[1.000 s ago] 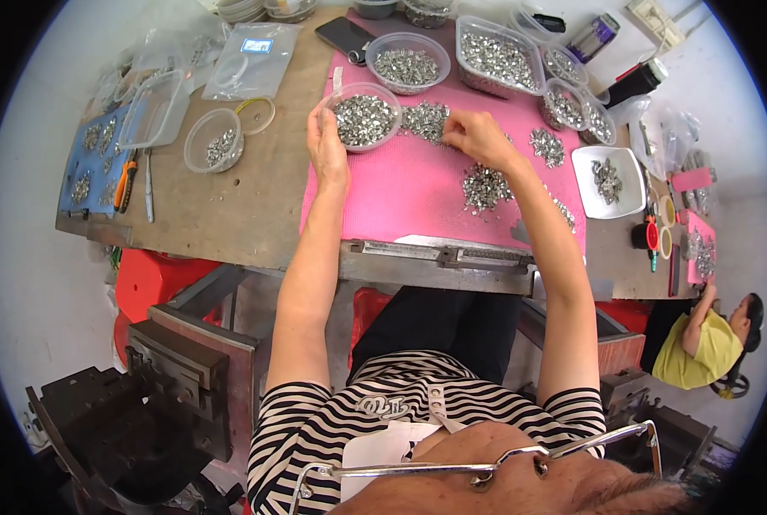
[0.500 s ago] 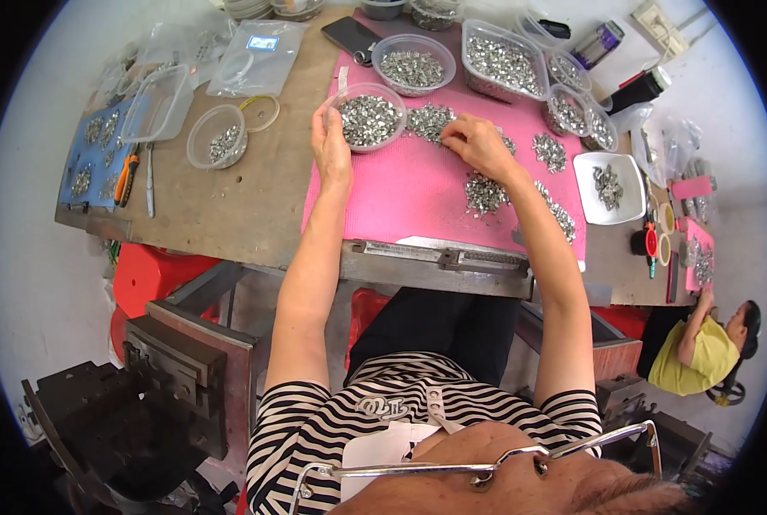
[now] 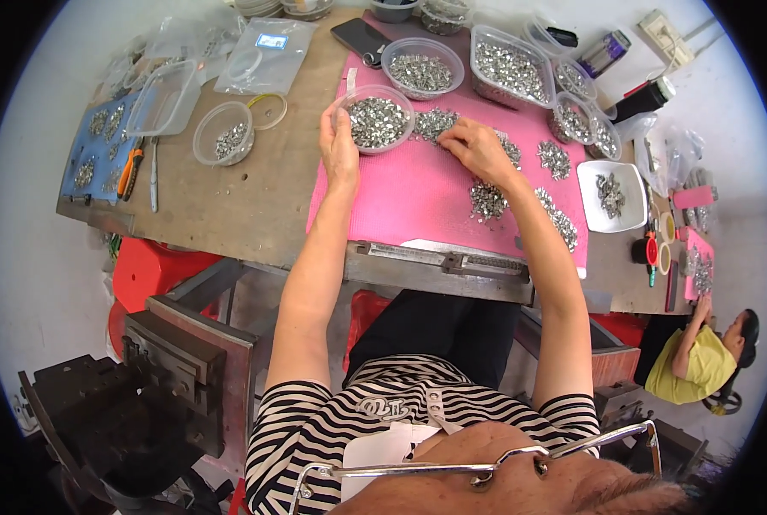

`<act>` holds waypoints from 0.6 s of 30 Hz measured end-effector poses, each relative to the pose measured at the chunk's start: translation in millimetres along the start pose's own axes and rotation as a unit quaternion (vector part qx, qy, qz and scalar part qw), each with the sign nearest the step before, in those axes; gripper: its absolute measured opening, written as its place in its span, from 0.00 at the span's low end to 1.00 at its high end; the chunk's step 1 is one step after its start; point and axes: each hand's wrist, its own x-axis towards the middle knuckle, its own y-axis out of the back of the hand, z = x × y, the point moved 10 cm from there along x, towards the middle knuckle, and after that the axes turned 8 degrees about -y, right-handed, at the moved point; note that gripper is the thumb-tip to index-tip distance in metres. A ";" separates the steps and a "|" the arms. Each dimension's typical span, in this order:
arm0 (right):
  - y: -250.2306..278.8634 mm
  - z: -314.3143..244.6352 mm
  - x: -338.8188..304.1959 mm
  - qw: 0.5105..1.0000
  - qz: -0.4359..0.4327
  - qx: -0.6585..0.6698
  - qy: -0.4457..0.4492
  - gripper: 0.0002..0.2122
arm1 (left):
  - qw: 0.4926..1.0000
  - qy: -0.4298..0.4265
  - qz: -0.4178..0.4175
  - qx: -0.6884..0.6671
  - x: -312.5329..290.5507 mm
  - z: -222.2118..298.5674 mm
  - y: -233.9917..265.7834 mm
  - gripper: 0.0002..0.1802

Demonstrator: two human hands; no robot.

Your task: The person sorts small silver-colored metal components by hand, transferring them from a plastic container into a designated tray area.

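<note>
Bending the fingers of the right hand [image 3: 480,153] close together, tips down, at the right edge of a loose pile of small silvery metal pieces [image 3: 433,124]; cannot tell, at this angle, of any piece pinched there. Holding a round clear tub [image 3: 383,150] by its left side with the left hand [image 3: 341,154], thumb at the rim and fingers pressed together along the outer wall, partly hidden. Filled with more such pieces, just left of the loose pile; cannot tell whether resting on the pink mat [image 3: 409,197] or raised a little. Around the right forearm, on the same mat, more heaps: one [image 3: 488,200] just nearer than the hand, another [image 3: 558,221] right of the forearm. Beyond the hands, a second round tub [image 3: 425,94] and a rectangular tub [image 3: 508,98], both full of metal bits, with a dark phone [image 3: 360,37] to their left. Right of the mat, a white square dish [image 3: 632,184] with a small heap inside. Leftward, on the brown tabletop [image 3: 190,202], a small clear tub [image 3: 205,137], an orange-handled tool [image 3: 129,172] and a blue mat [image 3: 99,150] with little heaps. Farthest right, a co-worker in yellow [image 3: 691,369].
</note>
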 end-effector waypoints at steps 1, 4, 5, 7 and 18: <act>4.9 -1.0 4.3 1.000 0.026 0.004 -0.005 0.06 | 1.000 -0.003 -0.004 -0.001 -0.1 -0.6 -2.2 0.20; 8.7 -0.9 9.6 0.999 0.028 0.026 -0.038 0.06 | 1.000 0.003 -0.013 0.000 0.0 -2.2 -2.9 0.21; 9.6 -3.2 6.9 0.999 0.027 0.027 -0.038 0.06 | 1.000 0.010 -0.016 0.004 -0.1 -2.8 -1.4 0.21; 6.2 -9.5 -6.7 1.000 -0.002 0.007 -0.024 0.06 | 1.000 0.003 -0.016 0.007 1.1 -1.7 0.8 0.21; 7.0 -7.5 -21.3 0.992 0.102 -0.040 0.065 0.06 | 0.995 -0.035 -0.065 -0.062 -3.3 7.1 -12.8 0.22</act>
